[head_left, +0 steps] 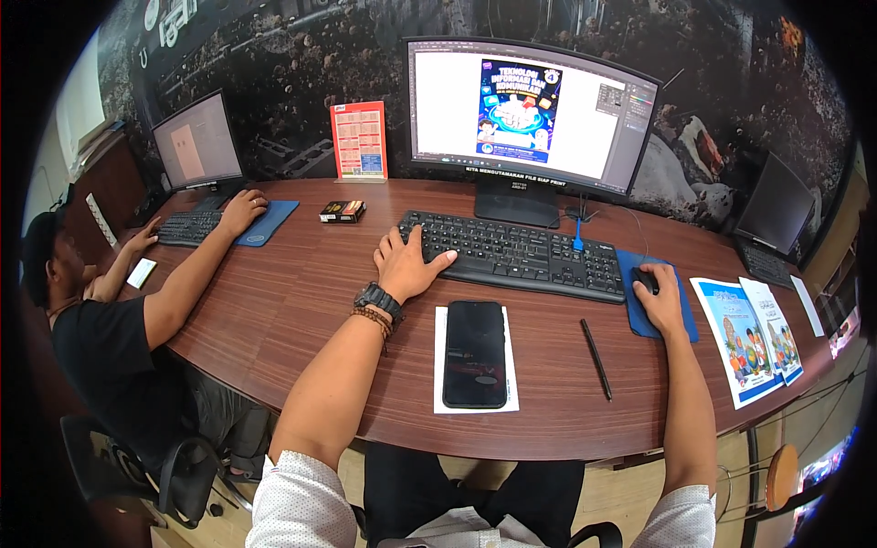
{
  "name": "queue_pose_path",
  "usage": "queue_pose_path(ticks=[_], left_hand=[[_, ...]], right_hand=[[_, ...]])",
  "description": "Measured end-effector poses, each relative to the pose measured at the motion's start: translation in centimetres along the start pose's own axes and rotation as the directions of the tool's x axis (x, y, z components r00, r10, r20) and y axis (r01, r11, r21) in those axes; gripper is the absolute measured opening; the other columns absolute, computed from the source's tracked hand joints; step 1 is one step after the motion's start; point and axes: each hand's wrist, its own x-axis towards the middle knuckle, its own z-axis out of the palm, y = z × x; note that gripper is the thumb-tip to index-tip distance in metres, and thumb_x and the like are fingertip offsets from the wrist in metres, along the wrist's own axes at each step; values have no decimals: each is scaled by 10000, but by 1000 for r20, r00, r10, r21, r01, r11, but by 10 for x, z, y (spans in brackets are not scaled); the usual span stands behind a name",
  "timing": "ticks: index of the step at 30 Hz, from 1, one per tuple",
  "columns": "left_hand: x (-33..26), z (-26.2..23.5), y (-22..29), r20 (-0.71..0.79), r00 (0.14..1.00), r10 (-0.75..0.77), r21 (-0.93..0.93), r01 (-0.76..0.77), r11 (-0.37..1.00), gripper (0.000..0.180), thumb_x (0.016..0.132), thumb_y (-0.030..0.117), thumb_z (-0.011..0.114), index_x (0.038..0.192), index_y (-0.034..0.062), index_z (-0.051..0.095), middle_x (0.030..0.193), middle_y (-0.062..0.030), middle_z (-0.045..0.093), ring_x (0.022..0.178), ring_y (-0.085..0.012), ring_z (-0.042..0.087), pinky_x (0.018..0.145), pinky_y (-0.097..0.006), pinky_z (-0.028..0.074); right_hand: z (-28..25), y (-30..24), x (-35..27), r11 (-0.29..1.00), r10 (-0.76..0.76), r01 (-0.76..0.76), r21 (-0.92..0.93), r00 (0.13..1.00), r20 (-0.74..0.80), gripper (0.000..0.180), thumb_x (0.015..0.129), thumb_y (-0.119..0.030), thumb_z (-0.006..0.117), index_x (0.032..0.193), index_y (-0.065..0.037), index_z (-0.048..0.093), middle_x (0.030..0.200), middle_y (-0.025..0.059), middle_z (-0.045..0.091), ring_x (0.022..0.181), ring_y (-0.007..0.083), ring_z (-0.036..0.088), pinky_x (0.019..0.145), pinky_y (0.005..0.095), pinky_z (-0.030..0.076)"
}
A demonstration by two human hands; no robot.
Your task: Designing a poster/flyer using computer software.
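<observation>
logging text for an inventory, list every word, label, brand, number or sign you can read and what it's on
Wording stays uncopied here; lettering stands on:
Blue on-screen poster: white heading, legible; bottom lines too small
Monitor's lower bezel: white capitals, legible
Red desk calendar: too small
Black keyboard: key legends too small
Illustrated blue cover sheets: blurred
Small black carton: blurred

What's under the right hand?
A black computer mouse on a blue mouse pad. The right hand covers part of the mouse; the pad directly beneath cannot be seen.
</observation>
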Motion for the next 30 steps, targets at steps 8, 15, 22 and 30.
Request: queue_pose_path(ticks=[8,15,22,30], left_hand=[[-1,-1,1,2,1000,-1,1,1,1000,980,842,708,601,1482,-3,387,1467,-334,302,1401,-492,228,1140,-587,157],[0,-1,1,5,1000,-3,3,3,1000,986,840,713,597,1485,-1,383,1483,-336,289,1406,-493,222,1145,-579,159],[0,0,1,2,1000,-5,8,5,1000,984,841,713,597,1483,-2,386,1481,-338,293,1406,-488,227,1146,-572,166],[0,0,0,-13,1000,1,2,-1,1000,978,839,705,606,1479,-3,393,1478,-334,297,1402,-488,234,1145,-572,166]], right_hand=[[-1,-1,0,1000,-10,10,-21,1000,-2,342,797,-153,714,1114,-45,647,1111,122,563,1079,307,570,956,399,450],[0,0,0,999,-27,27,-38,1000,-2,341,794,-148,714,1110,-40,645,1103,122,563,1081,308,566,954,394,449],[0,-1,0,999,-24,24,-27,1000,0,339,795,-142,716,1109,-39,643,1102,122,563,1076,307,567,952,388,449],[0,-1,0,1000,-21,21,-17,1000,-2,344,794,-144,718,1114,-39,645,1111,122,565,1077,306,570,953,391,449]])
